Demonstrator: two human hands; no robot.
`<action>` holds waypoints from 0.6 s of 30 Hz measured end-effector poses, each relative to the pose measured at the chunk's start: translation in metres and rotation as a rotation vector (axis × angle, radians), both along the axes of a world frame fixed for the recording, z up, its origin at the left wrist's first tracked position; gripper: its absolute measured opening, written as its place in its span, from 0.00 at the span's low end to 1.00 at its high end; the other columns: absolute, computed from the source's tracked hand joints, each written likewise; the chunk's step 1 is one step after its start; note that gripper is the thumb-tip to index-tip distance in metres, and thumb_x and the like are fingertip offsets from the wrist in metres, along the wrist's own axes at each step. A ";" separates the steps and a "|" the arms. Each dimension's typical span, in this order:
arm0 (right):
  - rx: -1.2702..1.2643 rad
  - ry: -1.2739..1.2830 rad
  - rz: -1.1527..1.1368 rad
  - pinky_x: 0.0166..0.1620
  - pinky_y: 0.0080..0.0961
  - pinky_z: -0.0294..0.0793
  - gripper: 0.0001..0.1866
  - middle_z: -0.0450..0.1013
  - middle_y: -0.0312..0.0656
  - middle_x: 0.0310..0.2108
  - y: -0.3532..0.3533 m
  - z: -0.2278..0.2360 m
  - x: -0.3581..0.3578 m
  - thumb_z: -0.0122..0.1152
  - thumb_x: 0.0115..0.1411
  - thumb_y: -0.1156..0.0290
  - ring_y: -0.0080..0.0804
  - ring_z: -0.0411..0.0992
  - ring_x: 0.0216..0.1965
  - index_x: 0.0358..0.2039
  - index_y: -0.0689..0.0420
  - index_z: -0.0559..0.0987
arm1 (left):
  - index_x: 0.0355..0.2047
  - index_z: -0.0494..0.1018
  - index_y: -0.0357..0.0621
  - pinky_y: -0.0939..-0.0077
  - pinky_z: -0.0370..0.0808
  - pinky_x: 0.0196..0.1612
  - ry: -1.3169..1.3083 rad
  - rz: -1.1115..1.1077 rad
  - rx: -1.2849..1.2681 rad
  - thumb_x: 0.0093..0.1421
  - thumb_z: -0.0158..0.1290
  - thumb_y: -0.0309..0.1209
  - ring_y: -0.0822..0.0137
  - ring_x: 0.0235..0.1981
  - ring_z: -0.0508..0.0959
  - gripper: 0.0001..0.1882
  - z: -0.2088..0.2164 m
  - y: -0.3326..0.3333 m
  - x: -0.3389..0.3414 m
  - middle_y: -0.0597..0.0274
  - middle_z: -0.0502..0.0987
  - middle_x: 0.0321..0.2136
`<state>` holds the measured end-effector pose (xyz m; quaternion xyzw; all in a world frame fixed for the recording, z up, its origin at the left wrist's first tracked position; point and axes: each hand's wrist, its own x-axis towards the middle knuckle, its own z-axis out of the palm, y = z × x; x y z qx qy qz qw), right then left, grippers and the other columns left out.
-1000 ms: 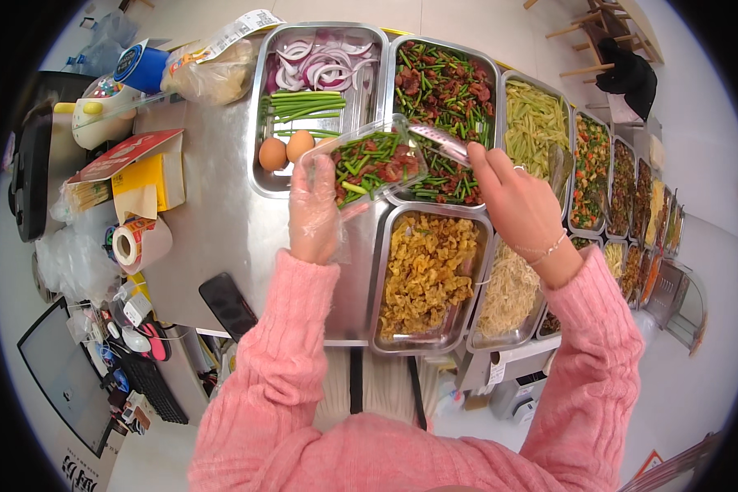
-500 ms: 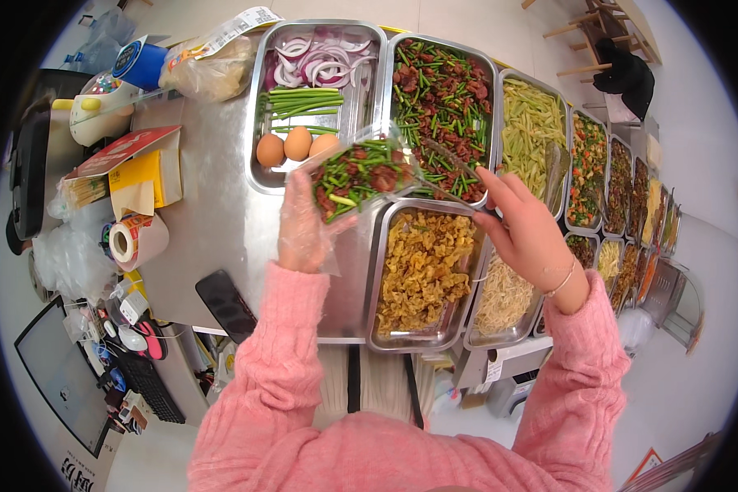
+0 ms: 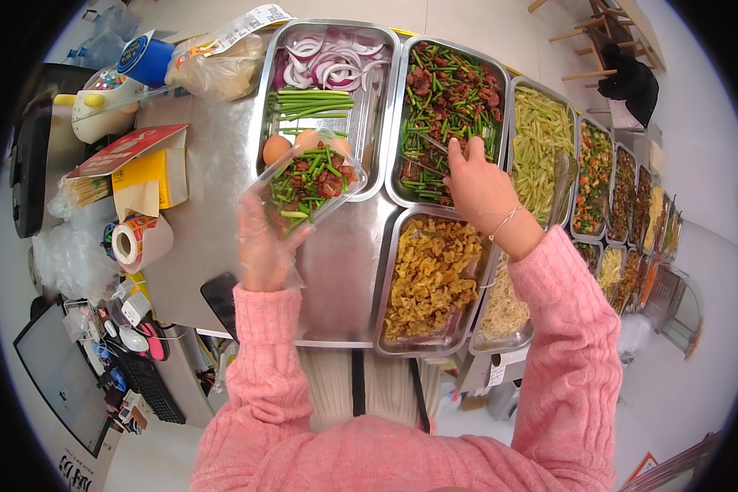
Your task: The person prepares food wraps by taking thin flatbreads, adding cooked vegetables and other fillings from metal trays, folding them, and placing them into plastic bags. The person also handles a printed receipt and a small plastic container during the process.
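My left hand (image 3: 262,246), in a clear plastic glove, grips a clear plastic box (image 3: 352,175). Chopped green stems and reddish-brown meat (image 3: 312,180) partly fill it. The box is tilted over the near edge of a metal tray (image 3: 257,139) of sliced onion, green stems and eggs, partly covering the eggs. My bare right hand (image 3: 485,190) is closed on metal tongs (image 3: 426,166), whose tips reach into the tray (image 3: 392,160) of meat and green stems. Below that hand stands a tray (image 3: 380,283) of yellow-brown cooked pieces.
Further trays hold pale green strips (image 3: 537,135), white shreds (image 3: 500,307) and mixed dishes on the right. A phone (image 3: 219,299) lies by the counter's front edge. Along the left are a label roll (image 3: 131,242), a yellow box (image 3: 168,176) and bagged food (image 3: 213,70).
My left hand has drawn the box left and slightly nearer, away from the meat tray. My right hand has moved left and farther in, with the tongs over the meat.
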<state>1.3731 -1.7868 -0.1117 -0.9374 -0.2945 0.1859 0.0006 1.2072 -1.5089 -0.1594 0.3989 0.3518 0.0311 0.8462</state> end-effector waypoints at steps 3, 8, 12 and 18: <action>0.003 0.003 0.039 0.33 0.44 0.82 0.28 0.67 0.60 0.45 0.006 0.004 0.019 0.63 0.55 0.78 0.56 0.80 0.30 0.57 0.73 0.68 | 0.62 0.64 0.50 0.75 0.83 0.35 -0.028 -0.016 -0.006 0.69 0.47 0.60 0.66 0.53 0.77 0.33 0.003 -0.008 0.003 0.64 0.72 0.58; -0.101 -0.002 0.096 0.38 0.45 0.81 0.26 0.66 0.60 0.48 0.017 0.009 0.050 0.64 0.59 0.73 0.57 0.79 0.33 0.56 0.69 0.69 | 0.62 0.64 0.50 0.75 0.83 0.36 -0.005 -0.028 -0.033 0.68 0.48 0.62 0.66 0.55 0.77 0.34 0.005 -0.020 0.015 0.64 0.72 0.58; -0.161 0.024 0.248 0.40 0.44 0.82 0.19 0.70 0.58 0.48 0.019 0.003 0.078 0.62 0.57 0.76 0.55 0.80 0.37 0.48 0.69 0.73 | 0.62 0.64 0.52 0.73 0.83 0.38 0.005 -0.083 -0.031 0.66 0.48 0.65 0.67 0.53 0.79 0.36 0.002 -0.033 0.020 0.65 0.73 0.57; -0.298 0.008 0.263 0.44 0.43 0.82 0.27 0.74 0.52 0.48 0.020 -0.004 0.066 0.66 0.60 0.72 0.50 0.80 0.42 0.59 0.62 0.71 | 0.62 0.65 0.54 0.69 0.85 0.34 0.045 -0.030 -0.075 0.66 0.50 0.62 0.65 0.55 0.78 0.34 -0.001 -0.057 0.028 0.64 0.72 0.58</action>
